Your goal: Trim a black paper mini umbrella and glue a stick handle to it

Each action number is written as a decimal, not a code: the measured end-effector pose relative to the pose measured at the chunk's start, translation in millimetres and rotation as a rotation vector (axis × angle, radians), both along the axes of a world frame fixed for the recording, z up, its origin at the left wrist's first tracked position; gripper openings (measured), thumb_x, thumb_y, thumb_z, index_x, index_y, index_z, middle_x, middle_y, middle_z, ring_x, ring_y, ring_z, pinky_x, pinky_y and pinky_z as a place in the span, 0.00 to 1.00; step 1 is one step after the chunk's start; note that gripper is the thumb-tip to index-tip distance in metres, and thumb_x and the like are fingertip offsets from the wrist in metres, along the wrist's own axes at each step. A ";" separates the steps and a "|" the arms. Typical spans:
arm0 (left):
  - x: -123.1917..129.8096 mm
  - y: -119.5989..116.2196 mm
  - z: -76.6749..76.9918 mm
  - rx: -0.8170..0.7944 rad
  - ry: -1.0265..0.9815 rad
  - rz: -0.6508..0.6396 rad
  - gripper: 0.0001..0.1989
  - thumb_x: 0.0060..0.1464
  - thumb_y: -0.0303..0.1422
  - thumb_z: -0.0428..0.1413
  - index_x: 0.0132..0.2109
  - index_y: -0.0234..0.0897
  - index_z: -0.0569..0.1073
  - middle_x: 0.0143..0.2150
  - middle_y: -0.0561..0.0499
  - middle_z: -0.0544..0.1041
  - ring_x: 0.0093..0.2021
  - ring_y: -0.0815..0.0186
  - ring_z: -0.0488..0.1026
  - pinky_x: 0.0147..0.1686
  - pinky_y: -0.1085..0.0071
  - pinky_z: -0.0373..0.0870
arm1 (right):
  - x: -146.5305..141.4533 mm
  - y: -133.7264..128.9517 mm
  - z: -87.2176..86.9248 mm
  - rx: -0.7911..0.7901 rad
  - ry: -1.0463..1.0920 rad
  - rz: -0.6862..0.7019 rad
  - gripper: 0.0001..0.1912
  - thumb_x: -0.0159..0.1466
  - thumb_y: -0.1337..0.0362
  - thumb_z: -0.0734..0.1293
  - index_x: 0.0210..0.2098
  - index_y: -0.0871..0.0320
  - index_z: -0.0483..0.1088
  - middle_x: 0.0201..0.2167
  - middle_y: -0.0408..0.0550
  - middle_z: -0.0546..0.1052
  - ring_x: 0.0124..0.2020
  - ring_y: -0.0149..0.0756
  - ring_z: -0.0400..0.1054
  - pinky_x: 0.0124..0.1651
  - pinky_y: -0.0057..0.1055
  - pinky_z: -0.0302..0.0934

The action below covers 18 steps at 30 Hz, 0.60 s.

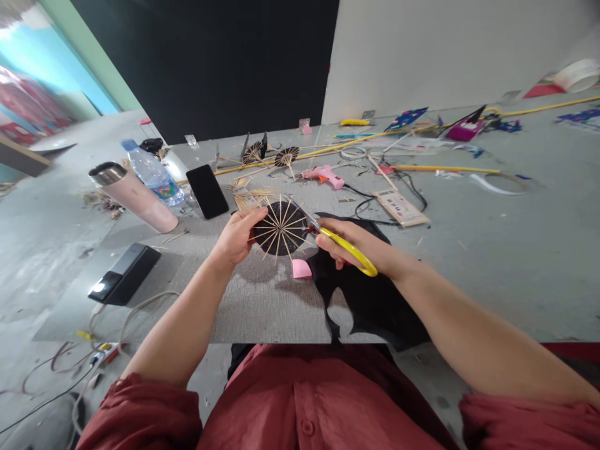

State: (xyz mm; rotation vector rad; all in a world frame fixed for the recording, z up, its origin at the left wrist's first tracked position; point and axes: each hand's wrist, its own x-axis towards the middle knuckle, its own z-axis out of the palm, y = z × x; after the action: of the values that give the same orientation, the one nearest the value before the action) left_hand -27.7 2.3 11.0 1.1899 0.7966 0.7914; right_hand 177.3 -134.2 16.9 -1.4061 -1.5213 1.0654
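My left hand (237,235) pinches the left edge of a round black disc (296,240) that has thin wooden sticks fanned out from its centre like umbrella ribs. Several stick ends poke past the rim. My right hand (344,242) is closed around yellow-handled scissors (349,250), whose metal blades lie at the disc's upper right edge. Whether the blades touch a stick I cannot tell. Just below the disc lies a small pink piece of paper (302,269). Under my right hand spreads a black sheet (375,306) with curved cut-outs.
Behind the disc lie a pink glue gun (323,176), loose sticks (248,195) and small ribbed black discs (287,156). To the left are a phone (207,191), a tumbler (134,197), a water bottle (152,174) and a power bank (124,274). A cardboard packet (402,208) lies right.
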 end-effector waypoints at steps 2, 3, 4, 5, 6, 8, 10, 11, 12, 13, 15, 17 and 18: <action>0.2 0.3 0.1 -0.005 -0.001 0.004 0.08 0.52 0.35 0.64 0.31 0.34 0.80 0.25 0.50 0.78 0.22 0.69 0.73 0.20 0.76 0.67 | -0.3 -0.6 0.2 0.005 -0.009 0.011 0.26 0.63 0.38 0.65 0.40 0.57 0.66 0.25 0.40 0.64 0.22 0.29 0.61 0.19 0.26 0.64; 0.2 0.4 0.1 -0.005 -0.003 0.003 0.08 0.52 0.35 0.63 0.32 0.34 0.80 0.25 0.50 0.78 0.22 0.69 0.73 0.20 0.76 0.68 | -0.1 -0.8 0.0 0.010 -0.014 0.017 0.27 0.64 0.37 0.64 0.40 0.57 0.66 0.24 0.40 0.64 0.22 0.29 0.61 0.20 0.27 0.65; 0.1 0.4 0.1 -0.002 -0.005 -0.002 0.07 0.52 0.35 0.63 0.32 0.34 0.80 0.25 0.50 0.78 0.22 0.69 0.73 0.20 0.76 0.68 | 0.2 -0.9 -0.4 0.015 -0.018 0.023 0.28 0.64 0.37 0.63 0.40 0.57 0.66 0.24 0.40 0.64 0.22 0.29 0.61 0.20 0.27 0.65; -0.1 0.5 0.1 0.003 -0.007 -0.008 0.08 0.53 0.35 0.63 0.33 0.34 0.80 0.25 0.50 0.78 0.22 0.69 0.73 0.20 0.76 0.68 | 0.6 -0.9 -0.7 0.018 -0.021 0.028 0.29 0.64 0.36 0.62 0.41 0.57 0.65 0.24 0.40 0.63 0.22 0.29 0.61 0.20 0.27 0.66; -0.3 0.4 0.1 0.007 -0.007 -0.014 0.08 0.53 0.35 0.63 0.33 0.34 0.80 0.25 0.50 0.78 0.22 0.69 0.73 0.20 0.76 0.68 | 1.0 -0.9 -0.9 0.018 -0.023 0.031 0.29 0.64 0.36 0.62 0.41 0.57 0.65 0.24 0.40 0.63 0.22 0.29 0.61 0.20 0.27 0.65; -0.9 0.4 0.1 0.013 0.000 -0.025 0.08 0.53 0.36 0.63 0.32 0.34 0.79 0.24 0.51 0.77 0.21 0.70 0.72 0.20 0.76 0.67 | 1.8 -0.8 -1.1 0.012 -0.024 0.038 0.29 0.64 0.35 0.62 0.41 0.57 0.65 0.24 0.39 0.63 0.22 0.29 0.61 0.20 0.27 0.65; -1.4 0.4 0.3 0.015 0.010 -0.035 0.09 0.53 0.36 0.62 0.32 0.34 0.79 0.23 0.52 0.76 0.20 0.71 0.71 0.20 0.77 0.67 | 2.2 -0.9 -0.8 0.004 -0.028 0.043 0.29 0.64 0.35 0.62 0.41 0.57 0.64 0.24 0.39 0.63 0.22 0.29 0.61 0.21 0.27 0.65; -1.5 0.4 0.4 0.015 0.012 -0.037 0.09 0.54 0.36 0.62 0.32 0.34 0.78 0.23 0.52 0.76 0.20 0.71 0.71 0.20 0.77 0.67 | 2.3 -0.9 -0.6 0.002 -0.033 0.045 0.29 0.64 0.35 0.62 0.41 0.57 0.64 0.24 0.39 0.63 0.22 0.29 0.61 0.21 0.27 0.65; -1.6 0.4 0.5 0.015 0.013 -0.040 0.09 0.54 0.36 0.62 0.32 0.34 0.78 0.23 0.52 0.76 0.20 0.71 0.71 0.20 0.77 0.67 | 2.3 -0.9 -0.4 0.001 -0.038 0.047 0.29 0.64 0.35 0.61 0.40 0.57 0.64 0.24 0.39 0.63 0.22 0.29 0.61 0.21 0.27 0.65; -1.5 0.4 0.6 0.016 0.012 -0.041 0.09 0.54 0.35 0.62 0.32 0.34 0.78 0.23 0.52 0.76 0.20 0.71 0.71 0.20 0.77 0.67 | 2.4 -0.9 -0.3 0.001 -0.041 0.051 0.29 0.64 0.35 0.61 0.40 0.57 0.63 0.24 0.39 0.63 0.22 0.29 0.61 0.21 0.26 0.65; -1.3 0.5 0.6 0.016 0.008 -0.040 0.08 0.54 0.35 0.62 0.31 0.34 0.78 0.23 0.52 0.76 0.20 0.71 0.71 0.20 0.78 0.66 | 2.6 -0.9 -0.5 0.008 -0.042 0.059 0.29 0.64 0.35 0.61 0.41 0.57 0.63 0.24 0.39 0.63 0.23 0.29 0.61 0.21 0.26 0.64; -0.9 0.6 0.5 0.013 0.004 -0.040 0.08 0.55 0.34 0.61 0.31 0.34 0.78 0.22 0.52 0.75 0.20 0.72 0.71 0.20 0.78 0.66 | 2.8 -0.8 -0.8 0.012 -0.041 0.064 0.29 0.65 0.35 0.61 0.41 0.57 0.64 0.25 0.39 0.64 0.23 0.29 0.62 0.21 0.26 0.64; -0.8 0.6 0.4 0.010 0.003 -0.040 0.08 0.55 0.34 0.61 0.31 0.33 0.78 0.22 0.53 0.75 0.20 0.72 0.71 0.20 0.78 0.65 | 2.8 -0.9 -0.9 0.011 -0.041 0.064 0.29 0.65 0.35 0.61 0.42 0.57 0.64 0.25 0.39 0.64 0.23 0.29 0.62 0.21 0.26 0.64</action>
State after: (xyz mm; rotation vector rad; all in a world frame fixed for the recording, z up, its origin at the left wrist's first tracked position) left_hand -28.5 2.9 11.4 1.2126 0.7700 0.7621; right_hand 180.2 -135.1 16.0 -1.3875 -1.6094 1.0710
